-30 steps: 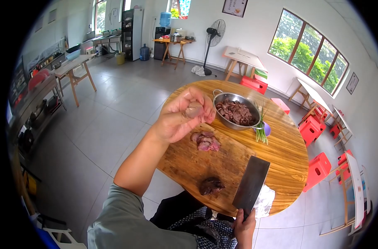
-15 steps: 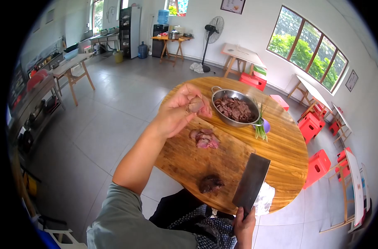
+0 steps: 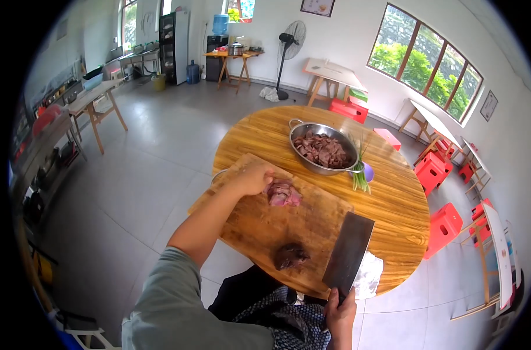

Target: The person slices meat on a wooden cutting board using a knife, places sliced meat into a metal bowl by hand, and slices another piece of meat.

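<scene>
My left hand [image 3: 255,179] is down at the left side of a small pile of sliced raw meat [image 3: 284,193] on the wooden cutting board [image 3: 242,220]. Its fingers are curled and closed; what they hold, if anything, is hidden by the hand. In my right hand [image 3: 341,315] is the handle of a cleaver [image 3: 348,251], its broad dark blade held over the board's right end. A dark chunk of meat [image 3: 291,256] lies on the near part of the board, between the pile and my body.
The board lies on a round wooden table [image 3: 394,233]. A two-handled steel bowl [image 3: 322,169] of sliced meat stands beyond it, with green onions [image 3: 360,175] and a purple item [image 3: 368,172] alongside. White crumpled material [image 3: 369,274] lies by the cleaver. Red stools [image 3: 443,230] stand to the right.
My left hand, raised with a meat slice in its fingers before, has come down to the pile on the board. My right hand still holds the cleaver in nearly the same place.
</scene>
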Available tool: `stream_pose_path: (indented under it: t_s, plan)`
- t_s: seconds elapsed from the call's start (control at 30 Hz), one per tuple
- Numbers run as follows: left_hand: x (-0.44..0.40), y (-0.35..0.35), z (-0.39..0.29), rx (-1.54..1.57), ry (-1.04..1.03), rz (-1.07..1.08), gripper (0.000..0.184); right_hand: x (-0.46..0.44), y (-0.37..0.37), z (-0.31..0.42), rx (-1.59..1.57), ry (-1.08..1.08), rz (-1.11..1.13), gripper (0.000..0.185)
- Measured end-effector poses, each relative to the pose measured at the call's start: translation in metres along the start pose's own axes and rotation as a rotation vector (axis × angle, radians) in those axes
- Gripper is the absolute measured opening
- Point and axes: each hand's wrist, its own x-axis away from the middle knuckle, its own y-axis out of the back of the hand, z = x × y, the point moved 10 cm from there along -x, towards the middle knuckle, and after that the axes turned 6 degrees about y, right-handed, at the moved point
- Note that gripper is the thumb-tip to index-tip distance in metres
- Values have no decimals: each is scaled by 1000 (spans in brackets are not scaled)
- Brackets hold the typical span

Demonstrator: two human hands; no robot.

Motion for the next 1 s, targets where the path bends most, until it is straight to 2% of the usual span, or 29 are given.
stream_pose_path:
  t_s: [0.07,0.1,0.17,0.2,0.3,0.37,0.47,0.5,0.53,0.6,0.63,0.73,0.8,0.9,0.93,1.0]
  plan:
    - [5,-3,24,-205,-208,-440,20,-4,-1,-19,54,61,-2,25]
    - [9,-4,25,-200,-206,-423,20,-1,0,-25,117,116,11,25]
    - [20,4,32,208,-94,-358,19,-3,-1,-20,127,91,15,25]
    - [30,1,25,225,-87,-319,19,-2,1,-16,130,81,13,25]
    - [60,4,-1,236,-65,-265,19,-5,2,-10,201,49,57,27]
    - [83,4,-34,197,-257,-295,17,-7,1,2,158,36,69,28]
    - [107,-7,-59,188,-297,-282,16,-9,3,11,126,-30,104,26]
    - [106,-20,-56,171,-243,-185,18,-9,1,7,131,-84,133,24]
    - [106,-26,-56,174,-239,-177,18,-9,1,7,134,-92,135,24]
    - [112,-22,-67,-1,-311,-341,21,-10,0,10,138,-72,130,25]
    - [113,-23,-69,-4,-312,-341,21,-9,0,11,135,-72,129,25]
    - [124,-28,-83,58,-326,-258,25,-8,0,21,189,26,89,26]
    - [147,-36,-107,347,-351,-75,29,-5,-2,14,259,-11,104,27]
    - [180,-60,-120,294,-469,-44,32,-4,-3,17,262,-32,129,25]
    - [184,-71,-116,295,-474,-48,32,-3,-2,18,263,-27,125,25]
    - [191,-75,-115,142,-593,-244,32,-5,-5,21,291,21,136,24]
